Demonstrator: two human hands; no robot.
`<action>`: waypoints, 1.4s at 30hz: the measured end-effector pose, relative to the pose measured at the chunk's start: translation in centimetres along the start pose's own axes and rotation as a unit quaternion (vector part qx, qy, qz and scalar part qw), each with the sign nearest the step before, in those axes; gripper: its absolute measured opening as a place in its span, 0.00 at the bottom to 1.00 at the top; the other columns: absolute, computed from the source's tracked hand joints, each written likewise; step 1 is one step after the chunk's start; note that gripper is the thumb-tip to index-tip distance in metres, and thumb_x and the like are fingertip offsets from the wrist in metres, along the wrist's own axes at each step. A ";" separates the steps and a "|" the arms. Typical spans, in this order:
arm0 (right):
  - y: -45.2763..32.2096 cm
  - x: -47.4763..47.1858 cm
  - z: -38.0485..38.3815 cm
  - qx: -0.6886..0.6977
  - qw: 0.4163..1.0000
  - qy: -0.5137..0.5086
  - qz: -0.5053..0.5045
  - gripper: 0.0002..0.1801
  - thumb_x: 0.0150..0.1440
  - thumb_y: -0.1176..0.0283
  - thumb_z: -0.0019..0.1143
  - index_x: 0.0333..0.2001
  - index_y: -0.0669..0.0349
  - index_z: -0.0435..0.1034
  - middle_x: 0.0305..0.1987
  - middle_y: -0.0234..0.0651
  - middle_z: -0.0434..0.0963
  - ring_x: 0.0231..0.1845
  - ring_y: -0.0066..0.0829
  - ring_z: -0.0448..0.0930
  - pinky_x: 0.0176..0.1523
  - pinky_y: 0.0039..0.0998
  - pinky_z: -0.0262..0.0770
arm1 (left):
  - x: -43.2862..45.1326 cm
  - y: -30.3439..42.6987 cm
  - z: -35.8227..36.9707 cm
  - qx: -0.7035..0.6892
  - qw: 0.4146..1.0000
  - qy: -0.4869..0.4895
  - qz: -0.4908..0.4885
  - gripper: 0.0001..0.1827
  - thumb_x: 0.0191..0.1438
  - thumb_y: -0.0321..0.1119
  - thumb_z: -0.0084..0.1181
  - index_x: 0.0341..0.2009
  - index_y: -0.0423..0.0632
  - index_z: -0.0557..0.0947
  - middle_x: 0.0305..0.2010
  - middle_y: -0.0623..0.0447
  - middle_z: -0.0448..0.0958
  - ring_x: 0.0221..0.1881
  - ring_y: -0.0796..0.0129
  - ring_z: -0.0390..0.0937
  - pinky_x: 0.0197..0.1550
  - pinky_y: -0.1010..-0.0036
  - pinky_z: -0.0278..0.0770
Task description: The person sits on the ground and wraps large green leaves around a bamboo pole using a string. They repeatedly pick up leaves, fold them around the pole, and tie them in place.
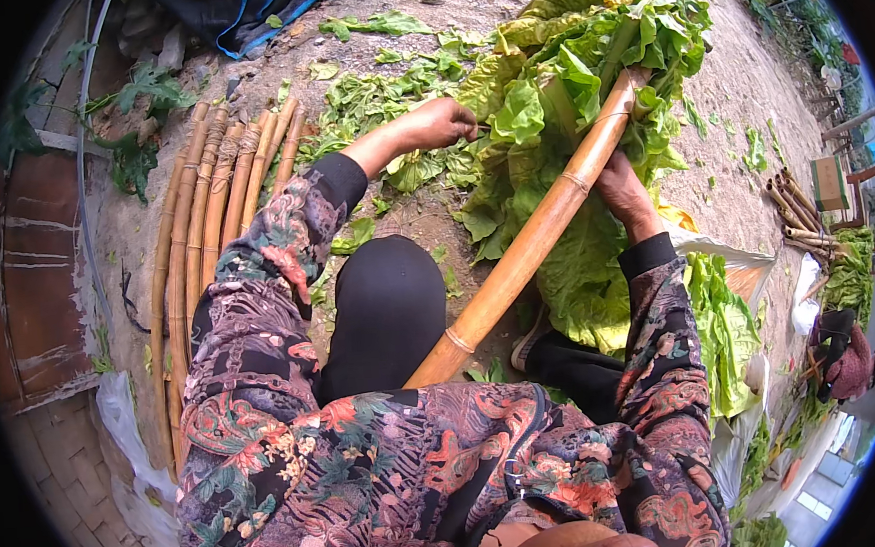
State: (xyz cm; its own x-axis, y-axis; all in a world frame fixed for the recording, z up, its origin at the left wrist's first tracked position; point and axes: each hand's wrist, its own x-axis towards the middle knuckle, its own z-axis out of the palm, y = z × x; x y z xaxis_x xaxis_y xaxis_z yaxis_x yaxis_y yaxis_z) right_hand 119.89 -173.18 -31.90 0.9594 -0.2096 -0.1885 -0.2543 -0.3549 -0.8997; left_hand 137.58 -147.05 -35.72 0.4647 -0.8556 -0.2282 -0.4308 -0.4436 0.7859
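Observation:
A thick bamboo pole [526, 253] runs slantwise from my lap up to a mass of large green leaves [570, 107], which hang around its far end. Twine is wrapped around the pole at several places. My right hand [622, 191] is against the underside of the pole, among the leaves; its fingers are hidden behind pole and leaves. To the left of the hanging leaves is my left hand [449, 122], its fingers curled together, with what may be a thin strand at the fingertips.
Several bamboo poles [214, 182] lie side by side at the left. Loose leaves [374, 97] litter the ground ahead. More large leaves [723, 331] lie on sheeting at my right. Farther right are a pole stack [794, 203], a cardboard box [829, 183] and another person [849, 361]. A dark tarp [241, 15] lies at upper left.

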 end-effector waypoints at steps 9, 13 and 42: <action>-2.7 -1.8 -1.2 -0.141 0.989 0.012 -0.038 0.15 0.51 0.73 0.52 0.42 0.69 0.69 0.39 0.39 0.78 0.40 0.28 0.77 0.46 0.28 0.71 | 3.7 19.3 -5.1 0.343 0.899 0.169 0.213 0.09 0.47 0.36 0.52 0.30 0.49 0.82 0.27 0.45 0.78 0.32 0.50 0.76 0.35 0.62 0.74; 2.1 -0.2 0.6 -0.060 0.976 0.183 -0.106 0.12 0.52 0.74 0.52 0.40 0.68 0.68 0.36 0.34 0.76 0.36 0.22 0.75 0.41 0.25 0.72 | 0.0 17.8 -3.4 0.249 0.923 0.188 0.227 0.09 0.48 0.32 0.49 0.29 0.45 0.81 0.23 0.45 0.76 0.28 0.49 0.76 0.33 0.58 0.72; -12.3 3.6 -3.9 -0.350 0.910 0.196 -0.101 0.27 0.50 0.56 0.61 0.42 0.69 0.66 0.33 0.46 0.77 0.31 0.36 0.79 0.36 0.32 0.74 | 1.1 20.9 8.2 -0.128 0.961 0.168 0.178 0.16 0.55 0.29 0.43 0.43 0.31 0.75 0.18 0.49 0.70 0.22 0.64 0.71 0.29 0.70 0.70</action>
State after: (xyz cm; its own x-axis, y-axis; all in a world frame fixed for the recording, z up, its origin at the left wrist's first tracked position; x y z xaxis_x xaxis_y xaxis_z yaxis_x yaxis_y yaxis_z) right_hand 125.97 -173.16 -19.96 0.9126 -0.3366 0.2320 -0.2249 -0.8873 -0.4026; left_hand 122.76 -159.51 -24.24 0.5647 -0.7876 0.2465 -0.4243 -0.0210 0.9053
